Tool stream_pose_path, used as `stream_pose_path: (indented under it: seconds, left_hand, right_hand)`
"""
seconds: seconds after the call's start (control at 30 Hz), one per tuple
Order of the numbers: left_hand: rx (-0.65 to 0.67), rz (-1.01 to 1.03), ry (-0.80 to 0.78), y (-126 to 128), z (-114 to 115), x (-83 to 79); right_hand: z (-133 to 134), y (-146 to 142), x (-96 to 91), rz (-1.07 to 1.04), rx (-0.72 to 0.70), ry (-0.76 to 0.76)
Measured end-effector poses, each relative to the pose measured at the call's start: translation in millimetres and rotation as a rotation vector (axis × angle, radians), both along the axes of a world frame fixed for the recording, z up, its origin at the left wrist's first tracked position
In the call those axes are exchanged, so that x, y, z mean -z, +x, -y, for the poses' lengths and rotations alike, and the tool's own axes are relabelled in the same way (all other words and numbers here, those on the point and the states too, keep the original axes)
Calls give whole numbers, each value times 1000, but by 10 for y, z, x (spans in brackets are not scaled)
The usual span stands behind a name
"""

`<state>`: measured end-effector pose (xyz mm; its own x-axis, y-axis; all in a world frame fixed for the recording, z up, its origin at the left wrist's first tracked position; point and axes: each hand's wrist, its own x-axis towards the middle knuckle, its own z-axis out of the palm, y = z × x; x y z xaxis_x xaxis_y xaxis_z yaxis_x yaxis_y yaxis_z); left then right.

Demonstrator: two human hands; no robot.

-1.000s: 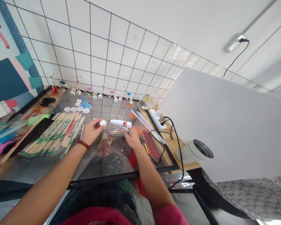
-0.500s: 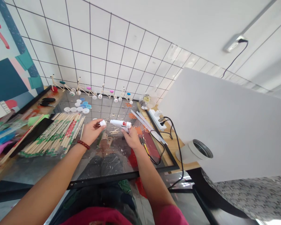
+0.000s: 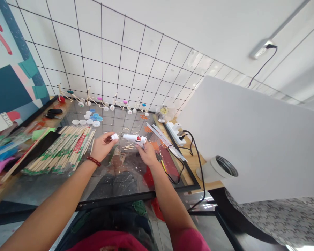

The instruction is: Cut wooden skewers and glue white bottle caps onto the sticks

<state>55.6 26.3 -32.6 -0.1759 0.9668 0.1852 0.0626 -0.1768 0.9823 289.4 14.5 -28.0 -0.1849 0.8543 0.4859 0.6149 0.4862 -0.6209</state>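
Note:
My left hand (image 3: 101, 145) is closed on a small white bottle cap (image 3: 114, 136), pinched at the fingertips above the glass table (image 3: 68, 184). My right hand (image 3: 147, 153) grips a white glue gun (image 3: 134, 138), held level with its nozzle pointing left at the cap, a small gap between them. A red bead bracelet (image 3: 93, 161) is on my left wrist. The gun's black cord (image 3: 178, 164) runs right to a white power strip (image 3: 174, 132).
Bundles of wooden chopsticks (image 3: 65, 146) lie left of my hands. Loose white and blue caps (image 3: 90, 118) and several small stick bicycles (image 3: 94, 101) stand by the tiled wall. Clear glue sticks (image 3: 164, 141), a white foam board (image 3: 251, 139) and a grey cup (image 3: 218, 169) are at right.
The glue gun's nozzle has edged slightly left, closer to the cap. My left hand holds almost still.

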Motion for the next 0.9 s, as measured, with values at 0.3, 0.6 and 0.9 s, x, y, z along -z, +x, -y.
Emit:
stream_pose_path:
  seconds: [0.3,0.6,0.9]
  left_hand:
    - [6,14,-9,11,29,-44]
    - [-28,-21,5,-16,12,-30]
    - [-22,-55,3,-34,-10,13]
  right_hand:
    - [3,-8,-30,30,2,3]
    - [-39,-1,48,85,119,20]
    - [-94,47,75,-173,141,-36]
